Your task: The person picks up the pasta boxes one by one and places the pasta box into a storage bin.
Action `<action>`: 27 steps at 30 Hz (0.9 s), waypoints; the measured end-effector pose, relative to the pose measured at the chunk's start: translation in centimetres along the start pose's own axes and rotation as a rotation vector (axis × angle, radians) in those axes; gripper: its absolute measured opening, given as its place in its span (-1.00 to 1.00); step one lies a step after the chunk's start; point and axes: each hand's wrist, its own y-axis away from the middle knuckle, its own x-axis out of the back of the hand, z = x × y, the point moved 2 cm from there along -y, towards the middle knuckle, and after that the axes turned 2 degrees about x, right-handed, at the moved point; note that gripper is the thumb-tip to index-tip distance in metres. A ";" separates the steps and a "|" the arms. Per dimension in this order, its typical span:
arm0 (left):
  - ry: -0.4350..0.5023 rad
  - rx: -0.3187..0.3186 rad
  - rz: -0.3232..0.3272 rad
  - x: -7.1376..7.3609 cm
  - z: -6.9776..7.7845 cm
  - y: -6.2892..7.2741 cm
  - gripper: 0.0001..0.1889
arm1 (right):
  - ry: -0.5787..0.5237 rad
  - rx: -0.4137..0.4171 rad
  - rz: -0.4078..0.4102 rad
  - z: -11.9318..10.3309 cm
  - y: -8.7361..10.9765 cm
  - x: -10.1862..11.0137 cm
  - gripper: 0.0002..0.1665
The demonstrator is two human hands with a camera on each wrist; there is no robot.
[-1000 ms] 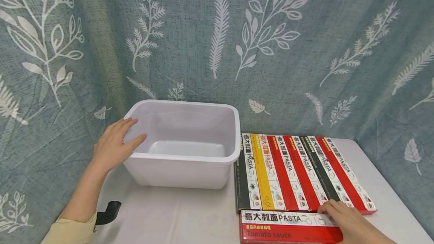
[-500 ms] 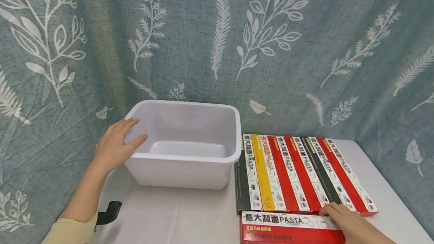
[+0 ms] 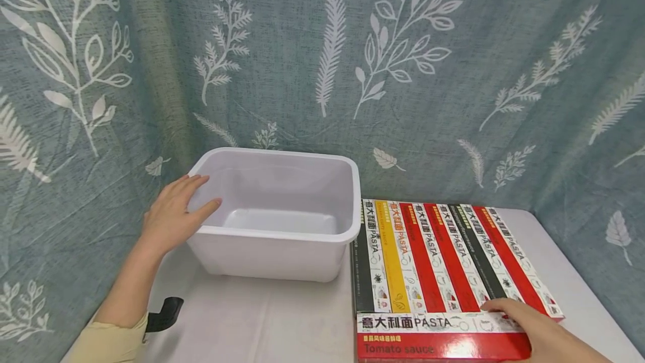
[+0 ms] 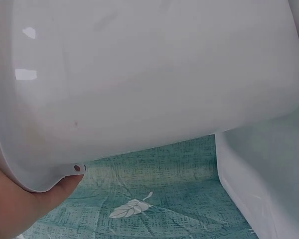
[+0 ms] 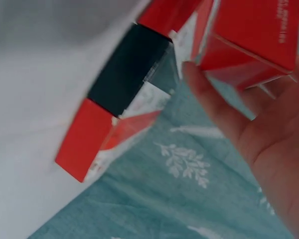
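Observation:
My left hand (image 3: 178, 212) rests on the left rim of a white plastic bin (image 3: 274, 236), its fingers lying relaxed over the edge. In the left wrist view the outer wall of the bin (image 4: 149, 74) fills most of the picture, with part of the hand (image 4: 20, 209) against the rim. My right hand (image 3: 536, 326) grips the right end of a red-and-white pasta box (image 3: 403, 346) marked "Tomato sauce". Seen from the right wrist, the thumb and fingers hold the red box (image 5: 254, 37) from both sides. The inside of the bin shows only its bare floor.
Several pasta boxes (image 3: 435, 273) in red, black and yellow lie side by side right of the bin, beyond the held box. A patterned green curtain (image 3: 282, 71) hangs behind and beside the white table (image 3: 272, 324). A black curved piece (image 3: 165, 314) sits at my left wrist.
My right hand has shifted a little to the right, and the tomato sauce box looks slightly larger and closer. The left hand stays on the bin's rim.

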 end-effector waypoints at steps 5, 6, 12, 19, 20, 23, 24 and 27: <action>-0.001 -0.003 0.013 0.0 0.1 0.1 -0.24 | -0.100 -0.090 0.065 -0.9 1.2 1.0 0.08; -0.003 -0.002 0.014 0.0 0.1 0.1 -0.24 | -0.099 -0.080 0.079 -1.1 1.3 1.1 0.09; -0.005 -0.001 0.020 0.0 0.2 0.1 -0.24 | -0.191 -0.038 0.180 -1.9 1.8 1.3 0.11; -0.004 0.004 0.016 0.1 0.1 0.1 -0.24 | -0.264 0.028 0.332 -2.4 1.7 1.0 -0.02; -0.004 0.006 0.015 0.1 0.1 0.0 -0.24 | -0.261 0.047 0.349 -2.5 1.7 1.0 -0.04; -0.005 0.009 0.012 0.1 0.1 0.0 -0.24 | -0.261 0.121 0.393 -2.7 1.8 0.9 -0.14; -0.004 0.010 0.012 0.1 0.1 0.0 -0.24 | -0.255 0.146 0.411 -2.8 1.8 0.8 -0.15; -0.003 0.009 0.015 0.1 0.1 -0.1 -0.24 | -0.259 0.199 0.441 -3.2 1.8 0.8 -0.19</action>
